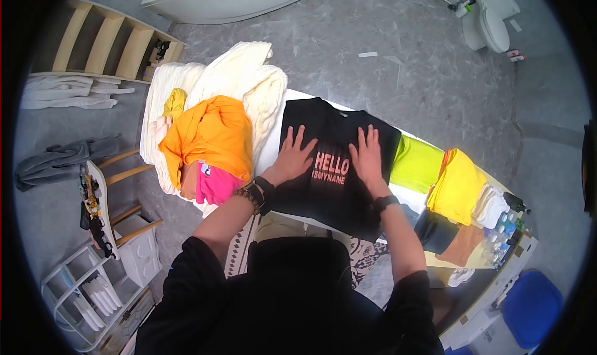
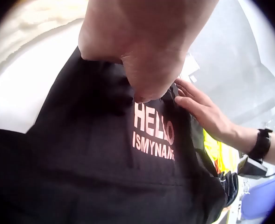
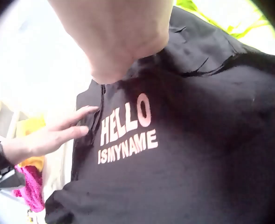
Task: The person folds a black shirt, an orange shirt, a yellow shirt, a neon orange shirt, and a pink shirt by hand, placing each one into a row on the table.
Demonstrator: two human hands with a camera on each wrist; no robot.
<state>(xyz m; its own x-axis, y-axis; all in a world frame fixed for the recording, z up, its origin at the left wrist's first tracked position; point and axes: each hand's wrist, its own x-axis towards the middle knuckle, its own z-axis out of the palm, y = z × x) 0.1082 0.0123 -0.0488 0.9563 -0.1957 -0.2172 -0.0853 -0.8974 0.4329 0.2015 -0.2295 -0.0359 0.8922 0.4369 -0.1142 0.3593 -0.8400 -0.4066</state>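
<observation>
T-shirt: blk, w/ pink block lettering. Top: orange, plain. Small garment: hot pink. Knit throws: cream. Folded piece: lime grn. Folded stack: yellow. Bin: blue. Floor: grey, marbled.

There is one black T-shirt on one worktop, and two hands lie flat on it: one left hand and one right hand. Left of it are one orange garment, one pink garment and one small yellow cloth. Right of it are one lime-green garment, one yellow garment and one brown cloth. On the floor are one grey garment, one blue bin and one toilet.
</observation>
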